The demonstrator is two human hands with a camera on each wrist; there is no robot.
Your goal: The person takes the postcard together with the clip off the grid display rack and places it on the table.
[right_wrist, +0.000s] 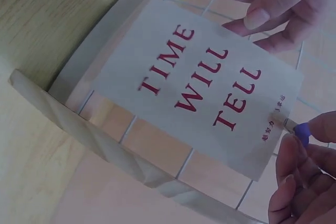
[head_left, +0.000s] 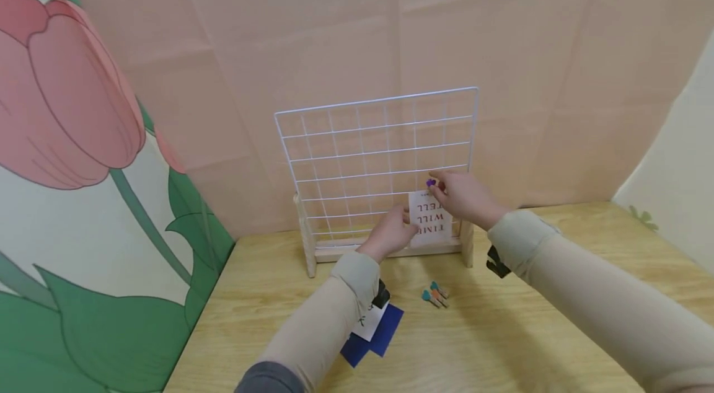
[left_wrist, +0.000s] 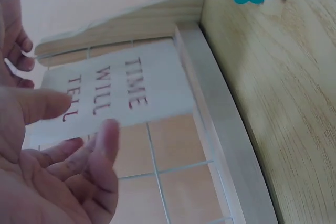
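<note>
A white card (head_left: 430,218) with red capital lettering stands upside down against the right part of a white wire grid (head_left: 362,151). My right hand (head_left: 465,194) pinches a small purple clip (right_wrist: 300,131) at the card's upper edge, beside the small lettering. At the card's left edge is my left hand (head_left: 390,232), fingers loosely bent and spread apart. Its thumb (left_wrist: 50,102) overlaps the card in the left wrist view, while in the right wrist view the fingers are at the edge without a clear pinch. Some of those fingers are partly hidden behind the card.
A wooden base (head_left: 385,253) with side posts holds the grid up on a wood-grain table (head_left: 251,306). Several small heart-topped clips (head_left: 436,295), teal and orange, lie in front. Blue cards (head_left: 387,331) and a white card (head_left: 370,323) lie under the left forearm.
</note>
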